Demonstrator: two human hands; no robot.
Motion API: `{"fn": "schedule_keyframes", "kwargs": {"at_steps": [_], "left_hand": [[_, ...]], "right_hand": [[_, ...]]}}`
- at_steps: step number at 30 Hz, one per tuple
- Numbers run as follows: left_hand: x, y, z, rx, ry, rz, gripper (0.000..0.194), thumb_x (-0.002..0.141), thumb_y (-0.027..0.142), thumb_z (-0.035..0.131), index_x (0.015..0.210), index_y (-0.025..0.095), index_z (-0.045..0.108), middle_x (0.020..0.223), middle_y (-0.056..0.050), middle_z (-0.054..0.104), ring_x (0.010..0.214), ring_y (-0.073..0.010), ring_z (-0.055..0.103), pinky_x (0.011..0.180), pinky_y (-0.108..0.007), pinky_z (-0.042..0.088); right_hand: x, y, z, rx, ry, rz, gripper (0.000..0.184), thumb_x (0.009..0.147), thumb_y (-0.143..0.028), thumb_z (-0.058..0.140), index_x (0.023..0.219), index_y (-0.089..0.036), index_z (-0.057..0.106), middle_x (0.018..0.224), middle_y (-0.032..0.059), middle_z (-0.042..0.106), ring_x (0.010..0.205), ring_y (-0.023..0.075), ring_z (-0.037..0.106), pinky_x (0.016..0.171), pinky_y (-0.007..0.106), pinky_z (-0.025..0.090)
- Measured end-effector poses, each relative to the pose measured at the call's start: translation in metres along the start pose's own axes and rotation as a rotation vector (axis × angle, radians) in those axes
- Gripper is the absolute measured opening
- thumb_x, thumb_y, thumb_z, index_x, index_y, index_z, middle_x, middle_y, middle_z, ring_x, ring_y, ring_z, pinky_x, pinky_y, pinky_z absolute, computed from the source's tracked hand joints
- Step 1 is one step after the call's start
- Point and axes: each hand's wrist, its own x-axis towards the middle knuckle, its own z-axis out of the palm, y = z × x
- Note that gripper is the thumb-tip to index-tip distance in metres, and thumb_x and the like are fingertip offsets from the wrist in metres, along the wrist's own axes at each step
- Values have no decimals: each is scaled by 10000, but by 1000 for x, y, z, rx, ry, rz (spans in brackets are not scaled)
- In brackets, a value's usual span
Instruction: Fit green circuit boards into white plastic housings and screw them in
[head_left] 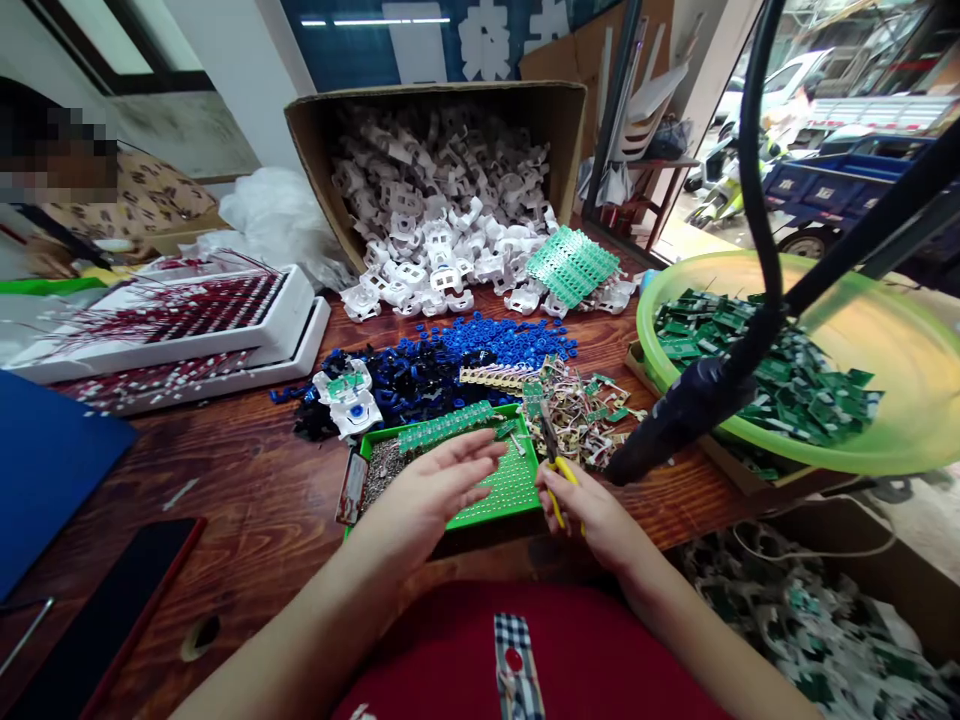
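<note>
In the head view, the hands are apart. The left hand (442,485), empty with fingers spread, hangs over a bright green tray (499,490) holding a strip of green circuit boards (446,428). The right hand (589,498) grips yellow-handled pliers (558,472) at the tray's right edge, their tips pointing away towards a heap of wired parts (581,425). A white plastic housing (351,400) sits just beyond the tray's left end.

There are two foreground hands (436,490), one pair of pliers (559,466), one basin (885,320), one phone (109,610), one green tray (491,511), two white trays (288,318), and blue caps (510,340) beyond counting.
</note>
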Motion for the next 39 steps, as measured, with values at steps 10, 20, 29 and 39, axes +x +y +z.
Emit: {"fn": "schedule_keyframes", "kwargs": {"at_steps": [10,20,29,39], "left_hand": [[37,-11,27,632,110,543,315,791,280,539,1088,173,543,975,-68,634,840,-173,605,737,-308,482],[46,-20,29,525,163,568,337,792,247,546,1104,158,458,984,-81,604,853,-143,611,759,-275,499],[48,-20,24,733,195,634,508,781,210,520,1275,168,414,847,-30,599,754,-132,578,657,-253,471],[44,-14,21,957,232,617,490,774,233,496,1257,173,430,791,-20,606,710,-146,570,663,-273,460]], "right_hand": [[-4,9,-4,-207,49,-74,350,827,-529,445,869,-182,452,684,-28,454,557,77,447,517,211,370],[-2,8,1,-344,44,-105,343,851,-527,386,850,-187,436,660,-34,456,551,89,452,537,229,379],[-5,8,1,-539,93,-114,336,862,-525,344,854,-204,442,668,-23,477,609,118,452,574,237,347],[-9,-5,9,-774,174,-36,268,864,-468,339,794,-216,398,718,-4,493,664,148,459,590,250,262]]}}
